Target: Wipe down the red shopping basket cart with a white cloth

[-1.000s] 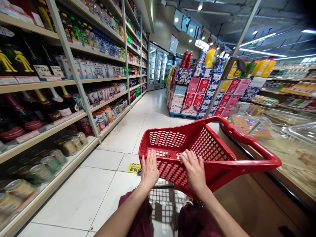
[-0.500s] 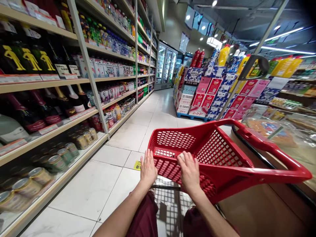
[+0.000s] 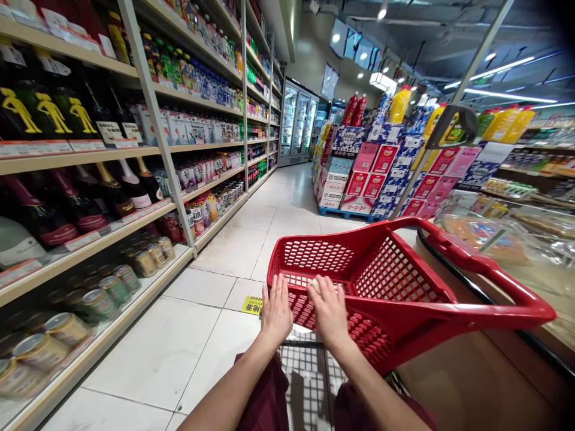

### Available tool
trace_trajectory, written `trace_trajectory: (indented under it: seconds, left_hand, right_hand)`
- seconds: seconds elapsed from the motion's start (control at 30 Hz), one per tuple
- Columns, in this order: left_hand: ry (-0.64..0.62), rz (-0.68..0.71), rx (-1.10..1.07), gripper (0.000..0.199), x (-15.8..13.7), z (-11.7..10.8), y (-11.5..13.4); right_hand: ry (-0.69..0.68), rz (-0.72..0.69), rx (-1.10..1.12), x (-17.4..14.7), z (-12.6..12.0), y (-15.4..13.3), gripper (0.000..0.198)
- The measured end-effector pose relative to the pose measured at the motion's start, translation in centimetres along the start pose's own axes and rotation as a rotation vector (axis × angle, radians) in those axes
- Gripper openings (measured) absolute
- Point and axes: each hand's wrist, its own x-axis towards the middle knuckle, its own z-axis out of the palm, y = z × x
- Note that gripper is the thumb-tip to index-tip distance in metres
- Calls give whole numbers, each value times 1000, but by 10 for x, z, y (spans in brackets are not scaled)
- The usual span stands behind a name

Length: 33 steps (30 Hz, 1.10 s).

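Note:
A red plastic shopping cart (image 3: 417,320) with latticed sides stands sideways before me, its handle toward the right. My left hand (image 3: 277,311) is at the cart's left end, palm down, fingers stretched out and holding nothing. Over the cart's near rim lies my right hand (image 3: 330,308), its fingers extended and slightly apart. Both hands overlap the basket's near side; whether they press on it or hover just in front, I cannot tell. The part of the basket floor that shows holds no goods.
Shelves of bottles and cans (image 3: 103,293) run along the left. A yellow floor sticker (image 3: 252,304) lies on the white tiles. Stacked drink cartons (image 3: 366,179) stand on a blue pallet ahead. A glass-topped display counter (image 3: 516,239) borders the right, and glass-door fridges (image 3: 299,120) stand at the back.
My right hand has moved left along the cart's near rim, closer to my left hand. My left hand has shifted slightly right. The cart appears a little further left in view.

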Motion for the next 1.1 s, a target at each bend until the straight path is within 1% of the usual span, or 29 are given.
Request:
trace_trajectory:
  seconds: [0.07,0.13,0.2,0.27,0.3,0.43,0.47,0.6,0.63,0.7,0.77,0.8,0.83,0.93,0.97,1.0,1.1]
  left_hand:
    - [5,12,22,71,1,0,3]
    - [4,17,37,70,2,-1,6]
    - [-5,40,30,71,4,-3,12]
    - [-17,87,6,70,6,-3,24]
    - [-22,116,-9,70,8,-3,32]
    - [-28,202,-40,69,12,-3,58]
    - [-28,212,-47,69,13,-2,62]
    - [-24,222,-82,69,19,-3,76]
    - [-24,237,-90,69,22,-4,82]
    - [-32,299,-108,67,26,-4,98]
    - [-44,374,-125,67,29,-3,115]
    - [-51,398,-133,67,30,-3,123]
    - [-58,409,-140,67,31,-2,129]
    - [-70,398,-165,65,32,-1,146]
    - [-73,405,-178,65,33,-2,152]
    - [-78,423,-194,66,35,-3,158]
    - [-113,482,-245,69,39,-8,178]
  right_hand:
    - [6,-57,21,4,2,-7,39]
    - [2,-74,24,4,0,-3,41]
    - [5,-23,-2,-1,-4,10,44]
    - [17,44,-40,-8,-10,26,43]
    - [22,56,-55,-10,-12,33,42]
    - [8,-9,-80,-15,-23,58,40]
    - [6,1,-95,-16,-27,66,41]
    - [41,164,-187,-25,-45,93,42]
    - [45,171,-199,-28,-48,97,43]
    - [29,116,-206,-31,-55,105,44]
    - [14,71,-215,-35,-64,121,47]
    - [18,88,-231,-37,-71,131,48]
    - [35,137,-258,-39,-78,144,48]
    - [120,322,-356,-47,-97,175,42]
    - [136,338,-375,-49,-102,182,41]
    - [133,319,-382,-50,-105,187,41]
    - [72,195,-376,-52,-113,200,45]
